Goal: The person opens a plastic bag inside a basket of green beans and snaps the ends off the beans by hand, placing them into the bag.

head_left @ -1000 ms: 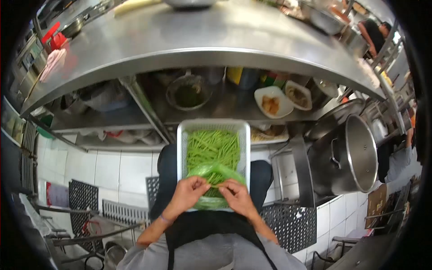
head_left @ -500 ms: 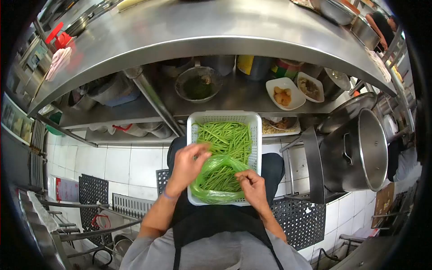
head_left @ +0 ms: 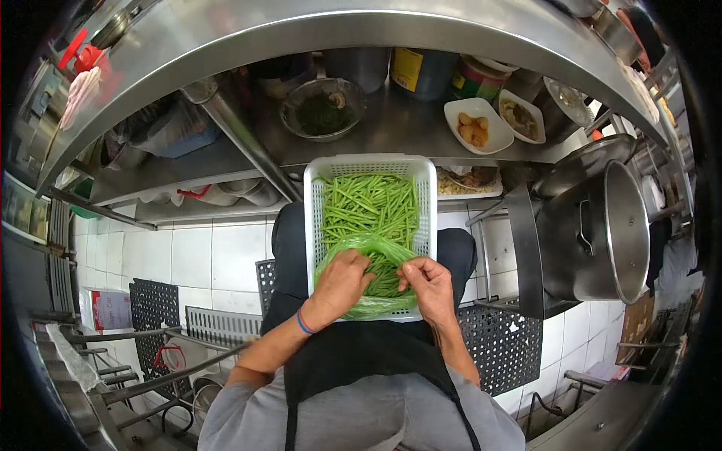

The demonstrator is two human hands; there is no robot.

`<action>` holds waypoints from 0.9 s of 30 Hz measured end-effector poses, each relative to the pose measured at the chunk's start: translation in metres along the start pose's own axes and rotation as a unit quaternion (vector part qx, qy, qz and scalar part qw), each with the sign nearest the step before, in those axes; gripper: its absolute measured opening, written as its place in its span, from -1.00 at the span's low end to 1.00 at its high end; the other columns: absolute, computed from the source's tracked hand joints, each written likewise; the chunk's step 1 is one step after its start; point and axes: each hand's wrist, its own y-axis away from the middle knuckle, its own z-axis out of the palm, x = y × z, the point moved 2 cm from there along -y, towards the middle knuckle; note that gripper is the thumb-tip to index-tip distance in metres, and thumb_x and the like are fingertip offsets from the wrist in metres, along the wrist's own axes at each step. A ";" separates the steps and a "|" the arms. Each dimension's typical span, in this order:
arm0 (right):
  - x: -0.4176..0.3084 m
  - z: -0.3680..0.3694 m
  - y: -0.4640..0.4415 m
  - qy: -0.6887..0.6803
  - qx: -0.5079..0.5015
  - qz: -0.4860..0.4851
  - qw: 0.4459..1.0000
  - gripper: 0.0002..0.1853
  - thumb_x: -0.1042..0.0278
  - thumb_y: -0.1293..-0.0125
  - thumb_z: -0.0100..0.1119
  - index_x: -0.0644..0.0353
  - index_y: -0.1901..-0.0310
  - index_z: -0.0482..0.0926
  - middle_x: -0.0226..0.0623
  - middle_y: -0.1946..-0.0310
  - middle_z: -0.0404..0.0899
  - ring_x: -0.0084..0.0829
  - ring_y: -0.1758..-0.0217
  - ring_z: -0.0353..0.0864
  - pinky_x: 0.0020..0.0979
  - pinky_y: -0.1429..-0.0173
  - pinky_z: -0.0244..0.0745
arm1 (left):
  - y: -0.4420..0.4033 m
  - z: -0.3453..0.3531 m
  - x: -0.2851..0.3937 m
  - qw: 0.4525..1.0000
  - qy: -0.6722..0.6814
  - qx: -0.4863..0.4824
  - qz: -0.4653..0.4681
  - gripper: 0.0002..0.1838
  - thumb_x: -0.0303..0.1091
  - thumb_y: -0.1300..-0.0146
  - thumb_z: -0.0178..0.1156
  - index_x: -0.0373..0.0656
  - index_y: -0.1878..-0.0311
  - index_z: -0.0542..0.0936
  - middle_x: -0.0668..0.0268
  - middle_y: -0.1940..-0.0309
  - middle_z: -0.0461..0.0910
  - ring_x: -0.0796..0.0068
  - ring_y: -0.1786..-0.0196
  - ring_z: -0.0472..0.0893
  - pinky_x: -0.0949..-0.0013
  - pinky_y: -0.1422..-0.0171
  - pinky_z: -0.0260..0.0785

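Note:
A white perforated basket (head_left: pixel 310 218) rests on my lap, with cut green beans (head_left: pixel 368 204) spread over its far part. In its near part sits a green plastic bag (head_left: pixel 368 242), its mouth open and more green beans (head_left: pixel 385 276) inside. My right hand (head_left: pixel 430 289) pinches the bag's right rim between thumb and fingers. At the left side of the opening is my left hand (head_left: pixel 340 284), fingers curled over the beans in the bag; what they hold, if anything, is hidden.
A steel counter (head_left: pixel 338 41) arches ahead, with a lower shelf (head_left: pixel 391 124) holding a bowl of dark green stuff (head_left: pixel 323 113) and two white dishes, one a dish of orange-brown pieces (head_left: pixel 475 131). A large steel pot (head_left: pixel 587 233) stands right. Black perforated mats (head_left: pixel 500 349) lie on the tiles.
My left hand has come down from above the loose beans to the bag's opening. My right hand stays on the bag's rim. The view has tipped, so the shelf appears higher.

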 end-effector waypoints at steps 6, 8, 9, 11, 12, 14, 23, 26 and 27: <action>0.009 0.011 0.000 -0.026 -0.047 0.051 0.997 -0.79 0.41 -0.49 0.21 0.35 -0.04 0.61 -0.36 0.23 0.67 -0.64 0.31 0.57 -0.58 0.18 0.49 | 0.010 0.012 -0.005 0.996 0.004 -0.086 -0.029 -0.71 -0.41 -0.18 0.38 -0.31 0.05 0.66 0.03 0.27 0.59 -0.06 0.13 0.60 0.05 -0.01 0.46; 0.012 0.013 0.001 -0.014 -0.068 0.074 0.995 -0.77 0.40 -0.50 0.20 0.32 -0.08 0.61 -0.39 0.23 0.65 -0.65 0.33 0.54 -0.60 0.22 0.45 | 0.009 0.012 -0.004 0.994 0.029 -0.095 -0.033 -0.76 -0.42 -0.19 0.37 -0.31 0.10 0.68 0.04 0.30 0.59 -0.05 0.15 0.61 0.05 0.02 0.46; 0.013 0.016 0.001 -0.002 -0.077 0.088 0.993 -0.75 0.39 -0.50 0.20 0.31 -0.10 0.61 -0.41 0.24 0.64 -0.66 0.34 0.52 -0.60 0.24 0.42 | 0.010 0.010 -0.006 0.994 0.044 -0.093 -0.034 -0.79 -0.42 -0.19 0.36 -0.31 0.13 0.69 0.05 0.32 0.60 -0.04 0.17 0.62 0.05 0.04 0.46; 0.016 0.020 0.000 0.032 -0.066 0.116 0.991 -0.68 0.37 -0.51 0.19 0.33 -0.19 0.58 -0.50 0.30 0.57 -0.69 0.36 0.42 -0.62 0.29 0.32 | 0.012 0.002 -0.008 0.995 0.062 -0.066 -0.028 -0.83 -0.43 -0.20 0.36 -0.31 0.19 0.71 0.06 0.35 0.61 -0.01 0.20 0.63 0.07 0.07 0.47; 0.014 0.019 -0.001 0.068 -0.043 0.101 0.992 -0.68 0.37 -0.51 0.18 0.34 -0.19 0.58 -0.50 0.31 0.55 -0.68 0.36 0.41 -0.61 0.29 0.31 | 0.012 -0.007 -0.006 0.997 0.064 -0.041 -0.021 -0.85 -0.43 -0.21 0.36 -0.31 0.22 0.72 0.07 0.36 0.62 0.00 0.21 0.63 0.09 0.08 0.47; 0.009 0.013 -0.002 0.140 0.003 0.075 0.987 -0.67 0.38 -0.50 0.18 0.36 -0.19 0.58 -0.51 0.33 0.51 -0.67 0.36 0.39 -0.59 0.29 0.31 | 0.015 -0.023 -0.004 0.996 0.079 -0.009 -0.026 -0.86 -0.43 -0.22 0.36 -0.31 0.24 0.73 0.07 0.37 0.63 0.02 0.23 0.64 0.11 0.11 0.48; -0.023 0.036 0.008 0.382 -0.066 -0.175 0.905 -0.73 0.56 -0.40 0.19 0.26 -0.11 0.65 -0.19 0.35 0.47 -0.31 0.28 0.50 -0.35 0.17 0.44 | 0.028 -0.053 0.006 0.985 0.162 -0.029 -0.049 -0.84 -0.42 -0.24 0.39 -0.32 0.19 0.74 0.14 0.39 0.64 0.17 0.28 0.64 0.24 0.18 0.46; -0.025 0.039 0.008 0.416 -0.073 -0.216 0.880 -0.76 0.62 -0.36 0.18 0.30 -0.03 0.66 -0.06 0.33 0.50 -0.09 0.25 0.53 -0.25 0.12 0.47 | 0.027 -0.053 0.006 0.985 0.166 -0.018 -0.049 -0.85 -0.43 -0.25 0.38 -0.32 0.19 0.74 0.14 0.39 0.64 0.17 0.28 0.64 0.24 0.18 0.46; -0.024 0.037 0.009 0.426 -0.073 -0.221 0.874 -0.77 0.62 -0.35 0.19 0.32 -0.02 0.65 -0.06 0.32 0.50 -0.09 0.24 0.54 -0.24 0.11 0.47 | 0.027 -0.054 0.005 0.985 0.163 -0.012 -0.047 -0.86 -0.44 -0.25 0.38 -0.32 0.19 0.74 0.14 0.38 0.64 0.17 0.28 0.64 0.24 0.18 0.46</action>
